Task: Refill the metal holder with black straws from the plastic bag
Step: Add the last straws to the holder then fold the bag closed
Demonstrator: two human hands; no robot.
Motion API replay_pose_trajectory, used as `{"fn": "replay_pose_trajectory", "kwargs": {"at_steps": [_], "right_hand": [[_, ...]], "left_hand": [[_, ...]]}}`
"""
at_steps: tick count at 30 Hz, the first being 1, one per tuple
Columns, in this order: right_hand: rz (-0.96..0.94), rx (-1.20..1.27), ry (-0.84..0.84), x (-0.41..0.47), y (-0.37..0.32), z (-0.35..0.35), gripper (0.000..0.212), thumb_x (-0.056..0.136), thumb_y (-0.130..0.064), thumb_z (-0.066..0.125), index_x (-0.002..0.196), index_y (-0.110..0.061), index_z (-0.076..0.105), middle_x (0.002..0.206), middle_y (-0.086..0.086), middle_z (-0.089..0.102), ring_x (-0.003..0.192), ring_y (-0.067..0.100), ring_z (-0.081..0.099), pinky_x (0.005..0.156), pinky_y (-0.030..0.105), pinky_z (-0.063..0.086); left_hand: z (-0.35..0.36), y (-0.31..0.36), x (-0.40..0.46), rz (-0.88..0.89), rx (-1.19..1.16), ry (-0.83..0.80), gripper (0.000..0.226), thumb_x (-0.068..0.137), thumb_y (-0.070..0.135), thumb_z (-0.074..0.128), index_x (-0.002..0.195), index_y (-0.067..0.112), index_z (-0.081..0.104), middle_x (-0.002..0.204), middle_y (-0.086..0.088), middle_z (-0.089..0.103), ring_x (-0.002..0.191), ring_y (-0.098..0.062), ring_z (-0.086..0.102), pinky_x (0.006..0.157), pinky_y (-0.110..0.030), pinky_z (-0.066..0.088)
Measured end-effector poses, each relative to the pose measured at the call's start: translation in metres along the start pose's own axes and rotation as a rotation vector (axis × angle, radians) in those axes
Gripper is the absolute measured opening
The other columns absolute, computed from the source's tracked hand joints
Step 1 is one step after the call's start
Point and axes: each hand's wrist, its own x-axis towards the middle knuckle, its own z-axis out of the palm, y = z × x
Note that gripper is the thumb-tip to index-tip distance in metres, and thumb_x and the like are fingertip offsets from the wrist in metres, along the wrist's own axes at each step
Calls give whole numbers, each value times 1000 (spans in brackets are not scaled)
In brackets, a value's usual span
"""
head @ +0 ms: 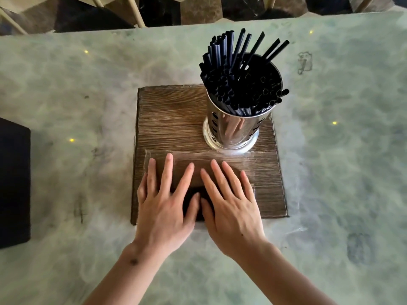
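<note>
A perforated metal holder (231,128) stands upright on the far right part of a wooden board (167,119), packed with black straws (240,78) that fan out above its rim. A clear plastic bag (259,164) lies flat on the near half of the board, almost see-through, with a dark patch (199,204) showing between my hands. My left hand (167,203) and my right hand (231,205) rest palm-down side by side on the bag, fingers spread and flat, gripping nothing.
The board sits on a pale green marbled counter (341,150). A black flat object (13,183) lies at the left edge. Beyond the counter's far edge are wooden chair legs (136,9) and a dark patterned floor.
</note>
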Motion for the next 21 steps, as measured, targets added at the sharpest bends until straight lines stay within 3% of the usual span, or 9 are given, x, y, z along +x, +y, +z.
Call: {"fn": "replay_pose_trajectory", "kwargs": {"at_steps": [4,7,12,17,21], "right_hand": [[38,-53,-9,-14,1,-5,63,102,-48,39,157,-17,40,167,2,31,157,22,22,124,54,23],[32,-29,56,-6,-1,-13,60,103,-44,38,153,-12,46,164,7,37,154,25,29,123,54,27],[-57,9,33,24,-8,-10,56,106,-35,40,157,-12,38,167,8,30,157,24,20,126,51,20],[10,-18,46,25,-3,3,58,106,-40,36,158,-14,36,167,9,30,158,24,18,126,55,18],[-13,-12,78,24,5,5,58,105,-41,38,157,-15,39,166,9,32,157,24,20,126,54,16]], "left_hand": [[-11,4,-6,-44,-42,52,62,104,56,33,158,29,43,167,-13,39,152,-44,33,109,-61,40],[-22,-4,13,-33,-81,191,55,107,44,36,154,18,50,161,-14,47,151,-41,38,113,-56,35],[-23,-1,40,101,-104,176,53,109,36,34,155,16,50,166,-16,39,157,-38,31,122,-62,29],[-2,-5,24,110,-78,134,57,111,43,26,163,22,36,175,-16,16,161,-36,19,127,-62,20],[8,-8,21,104,-5,105,58,111,48,22,163,26,35,174,-13,19,160,-40,21,125,-65,21]]}}
